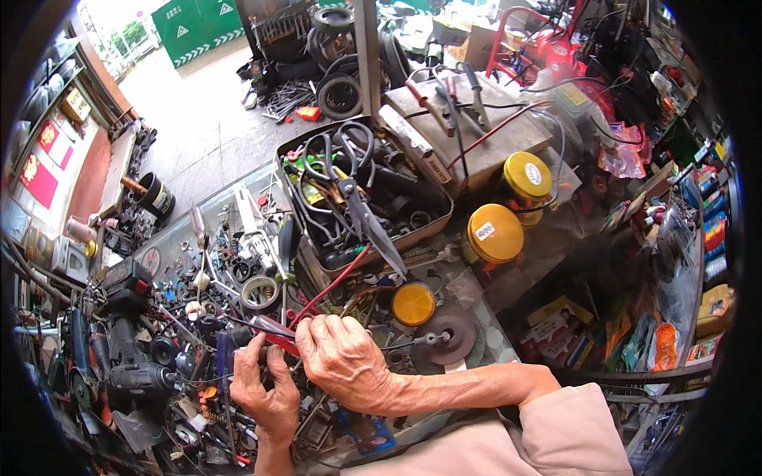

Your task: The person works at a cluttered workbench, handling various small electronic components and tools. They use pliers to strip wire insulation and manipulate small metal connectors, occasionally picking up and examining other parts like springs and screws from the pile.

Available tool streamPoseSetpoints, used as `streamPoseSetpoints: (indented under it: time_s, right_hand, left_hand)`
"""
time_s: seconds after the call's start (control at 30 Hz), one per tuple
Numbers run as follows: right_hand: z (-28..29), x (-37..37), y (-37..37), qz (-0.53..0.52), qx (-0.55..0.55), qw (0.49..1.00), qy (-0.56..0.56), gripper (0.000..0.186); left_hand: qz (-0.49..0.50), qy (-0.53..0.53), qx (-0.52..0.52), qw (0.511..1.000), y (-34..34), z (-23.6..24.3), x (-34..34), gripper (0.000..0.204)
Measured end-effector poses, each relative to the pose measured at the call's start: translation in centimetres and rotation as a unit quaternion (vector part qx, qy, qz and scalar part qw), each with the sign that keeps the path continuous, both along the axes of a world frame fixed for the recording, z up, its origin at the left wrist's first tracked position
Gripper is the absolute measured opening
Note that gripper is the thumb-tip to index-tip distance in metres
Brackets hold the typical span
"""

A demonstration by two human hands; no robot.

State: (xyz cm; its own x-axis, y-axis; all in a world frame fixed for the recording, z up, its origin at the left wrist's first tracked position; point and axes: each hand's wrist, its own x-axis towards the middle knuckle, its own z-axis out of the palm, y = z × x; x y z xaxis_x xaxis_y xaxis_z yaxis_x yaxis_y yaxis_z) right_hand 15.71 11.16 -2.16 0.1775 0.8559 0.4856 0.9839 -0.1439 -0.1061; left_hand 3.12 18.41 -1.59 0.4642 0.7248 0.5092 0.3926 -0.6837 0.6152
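My right hand [345,361] is closed around a red-handled tool [279,339], its knuckles up and most of the handle hidden under its fingers. Close beside it, my left hand [266,389] is bent into a pinch at the tool's other end. What sits between that thumb and finger is too small to make out. A red cable [337,279] runs from near my right fingers up toward a metal tray [440,226]. Large black-handled scissors [369,222] lie across that tray among assorted tools. A yellow round lid [413,303] is just beyond my right hand.
Loose small parts and tools cover the bench, with a black cordless drill [131,377] at left. Two yellow-lidded jars [495,233] and a box [508,131] bearing clamps [476,95] stand at the back. A grinding disc [444,333] lies near my right forearm.
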Motion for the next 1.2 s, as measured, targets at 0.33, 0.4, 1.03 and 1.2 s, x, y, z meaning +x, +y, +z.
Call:
streamPoseSetpoints:
  time_s: [0.33,0.4,1.03,1.2]
  right_hand:
    - [-0.5,-4.2,2.0,0.014,-0.026,0.999,0.015,0.045]
    - [-0.6,-4.6,2.1,0.036,-0.039,0.998,0.039,0.046]
    - [2.9,6.6,-5.5,0.027,-0.028,0.983,0.18,0.009]
    - [3.3,6.0,-3.7,-0.007,-0.257,0.961,0.1,0.008]
  left_hand:
    - [0.086,-0.08,0.01,0.993,-0.9,-0.1,-1.7,0.028]
    - [0.081,-0.081,0.029,0.993,-0.6,-0.2,-1.8,0.029]
    - [0.006,-0.049,0.084,0.995,0.7,0.3,-1.4,0.024]
    - [0.003,-0.046,0.085,0.995,0.9,0.6,-1.4,0.023]
